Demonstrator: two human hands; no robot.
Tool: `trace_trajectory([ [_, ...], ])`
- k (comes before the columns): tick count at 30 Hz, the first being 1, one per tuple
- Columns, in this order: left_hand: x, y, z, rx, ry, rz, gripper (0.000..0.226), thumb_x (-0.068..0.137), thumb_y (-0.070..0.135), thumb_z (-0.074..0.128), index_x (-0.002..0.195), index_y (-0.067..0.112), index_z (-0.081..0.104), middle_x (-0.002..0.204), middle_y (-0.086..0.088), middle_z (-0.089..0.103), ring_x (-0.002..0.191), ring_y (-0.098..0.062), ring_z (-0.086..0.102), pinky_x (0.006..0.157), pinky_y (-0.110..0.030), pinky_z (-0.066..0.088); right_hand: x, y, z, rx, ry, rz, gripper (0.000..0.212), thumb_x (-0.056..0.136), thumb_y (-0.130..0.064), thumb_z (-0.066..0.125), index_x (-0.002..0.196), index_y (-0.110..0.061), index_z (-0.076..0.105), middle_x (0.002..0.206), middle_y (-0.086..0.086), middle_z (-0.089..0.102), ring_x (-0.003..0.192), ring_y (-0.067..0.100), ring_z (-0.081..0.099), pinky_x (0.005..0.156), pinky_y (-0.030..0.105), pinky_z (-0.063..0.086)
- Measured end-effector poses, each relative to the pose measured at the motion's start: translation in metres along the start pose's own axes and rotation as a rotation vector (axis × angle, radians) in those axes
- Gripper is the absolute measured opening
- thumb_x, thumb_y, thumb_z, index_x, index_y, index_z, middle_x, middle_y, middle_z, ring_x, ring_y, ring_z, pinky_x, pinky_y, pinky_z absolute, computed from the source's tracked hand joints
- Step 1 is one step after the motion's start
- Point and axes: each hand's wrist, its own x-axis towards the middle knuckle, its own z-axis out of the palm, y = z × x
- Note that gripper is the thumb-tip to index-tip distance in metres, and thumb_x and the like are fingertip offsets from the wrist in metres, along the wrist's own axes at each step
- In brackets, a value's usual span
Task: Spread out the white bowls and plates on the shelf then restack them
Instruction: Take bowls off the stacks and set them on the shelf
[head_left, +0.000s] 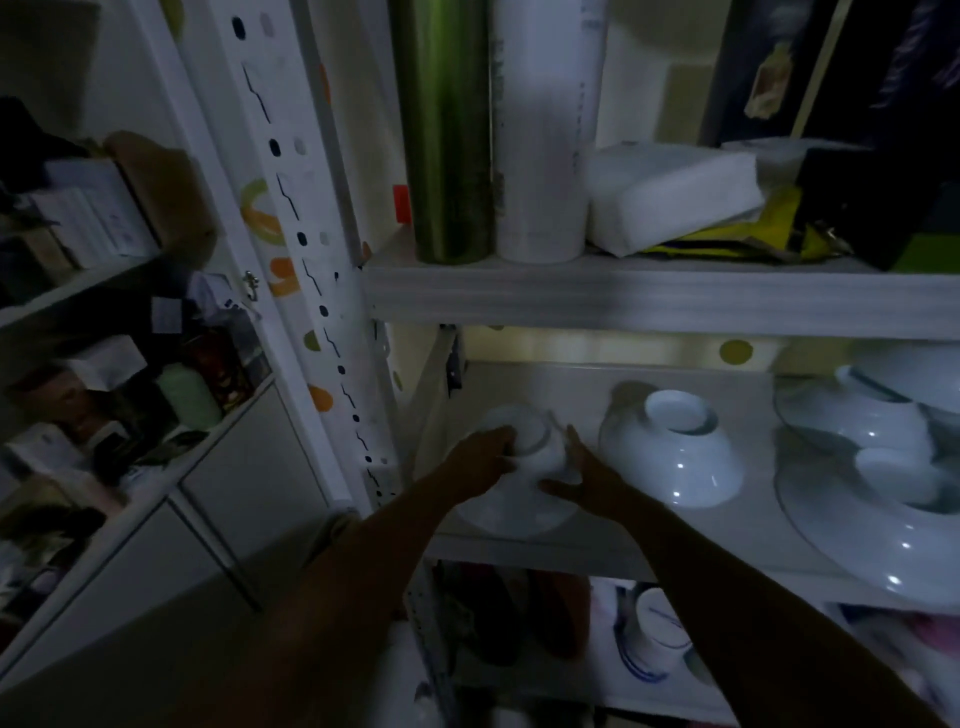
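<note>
Bowl (530, 452) upside down, gripped between both hands' fingers (501, 441).

Single head view, angled forward and down, close to the shelf (649, 304) front.

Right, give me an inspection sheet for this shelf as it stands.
Surface: middle shelf, white, dimly lit.
Job's things: small bowl upside down on another dish at left; upturned bowl beside it, apart; plate at right carrying upturned bowls.
Clutter: green roll, white roll and white packet on the shelf above.
Hands: left hand and right hand both gripping the small bowl's sides.
Cables: nothing seen.
Surroundings: crowded cabinet to the left; cups on the lower shelf.
</note>
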Motion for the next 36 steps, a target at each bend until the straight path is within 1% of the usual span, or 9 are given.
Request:
trace_trajectory([
  [3, 0.012, -0.005, -0.011, -0.072, 0.001, -0.014, 0.027, 0.093, 0.01, 0.056, 0.115, -0.005, 0.057, 0.124, -0.021, 0.058, 0.12, -0.029, 0.054, 0.097, -0.035, 0.042, 0.003, 0.002, -0.006, 0.226, 0.017, 0.137, 0.052, 0.099, -0.034, 0.043, 0.146, -0.021, 0.028, 0.149, -0.001, 0.033, 0.14, 0.015, 0.03, 0.108, 0.019, 0.025],
  [5, 0.015, -0.001, -0.027, -0.24, 0.031, -0.071, 0.006, 0.09, 0.006, 0.059, 0.087, 0.01, 0.056, 0.103, -0.012, 0.059, 0.108, -0.02, 0.057, 0.081, -0.018, 0.046, 0.002, 0.003, -0.014, 0.42, 0.108, 0.19, 0.042, 0.102, -0.04, 0.031, 0.138, -0.023, 0.043, 0.141, -0.001, 0.043, 0.134, 0.016, 0.038, 0.111, 0.029, 0.026],
  [7, 0.018, 0.004, -0.044, -0.427, 0.053, -0.094, 0.029, 0.09, 0.003, 0.06, 0.071, 0.02, 0.046, 0.088, -0.005, 0.055, 0.089, -0.016, 0.056, 0.061, -0.002, 0.039, 0.001, 0.002, -0.023, 0.57, 0.199, 0.202, 0.045, 0.102, -0.042, 0.026, 0.132, -0.021, 0.052, 0.14, 0.0, 0.048, 0.131, 0.018, 0.042, 0.114, 0.034, 0.028],
  [13, 0.004, 0.009, -0.063, -1.006, -0.003, -0.257, 0.02, 0.095, 0.009, 0.05, 0.078, 0.015, 0.058, 0.082, -0.002, 0.056, 0.077, -0.014, 0.054, 0.066, -0.029, 0.045, -0.004, -0.007, -0.046, 0.961, 0.399, 0.242, 0.038, 0.099, -0.035, 0.042, 0.124, -0.01, 0.055, 0.134, 0.007, 0.054, 0.123, 0.023, 0.05, 0.097, 0.034, 0.038],
  [21, -0.002, 0.009, -0.023, -1.534, -0.039, -0.471, 0.029, 0.098, 0.012, 0.043, 0.081, 0.005, 0.065, 0.077, -0.009, 0.064, 0.061, -0.023, 0.065, 0.056, -0.029, 0.057, -0.014, 0.008, -0.034, 1.478, 0.232, 0.272, 0.05, 0.091, -0.048, 0.053, 0.133, -0.02, 0.053, 0.114, 0.008, 0.068, 0.102, 0.03, 0.063, 0.087, 0.053, 0.053],
  [25, -0.01, 0.011, -0.015, -1.701, -0.122, -0.359, 0.014, 0.066, 0.01, 0.079, 0.054, 0.007, 0.072, 0.054, -0.006, 0.068, 0.046, -0.021, 0.066, 0.044, -0.026, 0.055, -0.012, 0.01, -0.025, 1.476, 0.234, 0.376, 0.059, 0.086, -0.058, 0.05, 0.133, -0.021, 0.053, 0.127, 0.008, 0.061, 0.107, 0.03, 0.059, 0.086, 0.051, 0.052],
  [27, -0.013, 0.01, -0.018, -1.777, -0.178, -0.263, 0.032, 0.038, 0.014, 0.093, 0.061, 0.004, 0.074, 0.059, -0.01, 0.07, 0.05, -0.024, 0.068, 0.047, -0.029, 0.056, -0.011, 0.009, -0.021, 1.415, 0.251, 0.41, 0.058, 0.089, -0.054, 0.049, 0.134, -0.018, 0.049, 0.116, 0.011, 0.063, 0.1, 0.031, 0.059, 0.081, 0.047, 0.055],
  [31, 0.0, -0.002, -0.02, -1.723, -0.123, -0.486, 0.041, 0.095, 0.044, 0.046, 0.104, 0.007, 0.061, 0.083, -0.007, 0.074, 0.068, -0.027, 0.068, 0.062, -0.033, 0.057, -0.008, 0.013, -0.016, 1.31, 0.313, 0.519, 0.044, 0.096, -0.047, 0.044, 0.127, -0.016, 0.044, 0.101, 0.015, 0.058, 0.089, 0.034, 0.055, 0.085, 0.054, 0.045],
  [36, 0.014, -0.018, -0.013, -1.618, 0.015, -0.646, 0.071, 0.097, 0.059, 0.011, 0.142, 0.011, 0.037, 0.142, -0.013, 0.048, 0.129, -0.035, 0.046, 0.103, -0.045, 0.036, -0.002, 0.01, -0.013, 1.234, 0.287, 0.541, 0.045, 0.095, -0.047, 0.045, 0.127, -0.016, 0.043, 0.103, 0.016, 0.059, 0.092, 0.036, 0.058, 0.085, 0.056, 0.048],
])
